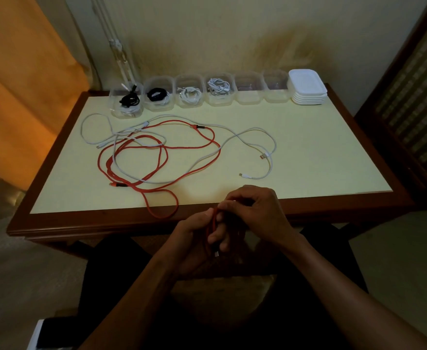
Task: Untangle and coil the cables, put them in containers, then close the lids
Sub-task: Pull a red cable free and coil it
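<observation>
From my head view, my left hand has its grip closed round a coiled red cable at 6 o'clock, just off the table edge. My right hand pinches it too. Tangled red and white cables lie at 10 o'clock; the containers line 12 o'clock.

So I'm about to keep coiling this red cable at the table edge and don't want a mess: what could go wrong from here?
1. The red cable is still looped through the white cables; pulling may drag them along or tighten the tangle.
2. A red loop overhangs the table edge and could slide off.
3. The coil between the left hand and right hand looks loose and may spring open.
</observation>
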Demonstrator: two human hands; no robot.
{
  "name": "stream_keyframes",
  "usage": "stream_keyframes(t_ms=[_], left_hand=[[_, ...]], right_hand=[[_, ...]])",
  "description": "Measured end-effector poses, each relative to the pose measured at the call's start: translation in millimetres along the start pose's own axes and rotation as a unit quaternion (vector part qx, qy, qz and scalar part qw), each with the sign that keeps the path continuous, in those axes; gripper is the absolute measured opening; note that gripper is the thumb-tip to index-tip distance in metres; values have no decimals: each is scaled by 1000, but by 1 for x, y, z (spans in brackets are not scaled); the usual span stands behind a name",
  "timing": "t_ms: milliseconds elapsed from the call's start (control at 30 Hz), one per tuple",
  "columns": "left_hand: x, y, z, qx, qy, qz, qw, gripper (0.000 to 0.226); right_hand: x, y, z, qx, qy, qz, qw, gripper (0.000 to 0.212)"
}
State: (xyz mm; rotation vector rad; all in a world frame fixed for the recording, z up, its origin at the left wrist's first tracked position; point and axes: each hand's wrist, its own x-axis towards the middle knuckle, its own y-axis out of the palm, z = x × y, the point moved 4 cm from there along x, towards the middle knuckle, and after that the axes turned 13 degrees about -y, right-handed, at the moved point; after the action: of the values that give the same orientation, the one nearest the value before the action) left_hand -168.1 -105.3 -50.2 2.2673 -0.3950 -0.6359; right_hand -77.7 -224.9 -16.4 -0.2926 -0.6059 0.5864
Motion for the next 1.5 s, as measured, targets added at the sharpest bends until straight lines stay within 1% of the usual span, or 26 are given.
stream_keyframes(t_ms=[100, 200, 300, 367, 433, 567, 633, 700, 800, 900, 1000, 1067, 1100, 1167, 1233, 1333, 1433, 1500], left_hand=[[1, 0, 0, -37, 13, -1, 999, 28], [0, -4, 0, -113, 41, -16, 993, 24], [-3, -12, 0, -159, 66, -28, 985, 22], [-5, -16, 0, -168, 68, -34, 983, 22], [-6, -17, 0, -166, 61, -27, 984, 20], [-4, -13, 3, -163, 43, -14, 986, 26], [-3, -10, 2, -141, 32, -27, 989, 33], [-3, -8, 1, -105, 18, -64, 992, 40], [-3, -6, -1, -89, 8, -105, 990, 38], [-3, -5, -4, -105, 12, -110, 988, 35], [-2, -1, -3, -126, 21, -107, 986, 36], [0, -3, -1, -143, 23, -145, 979, 35], [1, -6, -1, -135, 25, -178, 974, 35], [1, -11, -4, -98, 28, -237, 966, 38], [-3, -17, -7, -57, 26, -265, 962, 42], [-10, -21, -7, -21, -5, -273, 962, 41], [-13, -13, -4, -19, -62, -223, 973, 41], [-12, -5, -6, -73, -62, -170, 981, 40]], right_hand=[[-3, 0, -13, -1, 24, 6, 1000, 8], [-10, 4, -26, -31, 51, 8, 998, 16], [-26, 17, -31, -3, 81, 23, 996, 28], [-38, 24, -34, 17, 106, 53, 993, 26], [-42, 26, -36, 32, 139, 96, 985, 15], [-41, 32, -35, 139, 170, 165, 962, 27], [-43, 37, -32, 158, 187, 201, 949, 32], [-45, 40, -30, 153, 188, 216, 946, 38], [-44, 39, -31, 147, 197, 207, 947, 34], [-39, 39, -29, 141, 188, 193, 953, 31], [-35, 38, -30, 114, 157, 192, 962, 42], [-34, 38, -34, 88, 147, 213, 962, 47], [-33, 38, -35, 73, 136, 227, 961, 44], [-28, 36, -35, 48, 119, 238, 963, 30], [-18, 27, -32, 44, 107, 212, 970, 24], [-1, 6, -32, 45, 94, 134, 985, 19], [9, -2, -35, 43, 89, 82, 992, 21], [9, 3, -37, 40, 85, 55, 994, 20]])
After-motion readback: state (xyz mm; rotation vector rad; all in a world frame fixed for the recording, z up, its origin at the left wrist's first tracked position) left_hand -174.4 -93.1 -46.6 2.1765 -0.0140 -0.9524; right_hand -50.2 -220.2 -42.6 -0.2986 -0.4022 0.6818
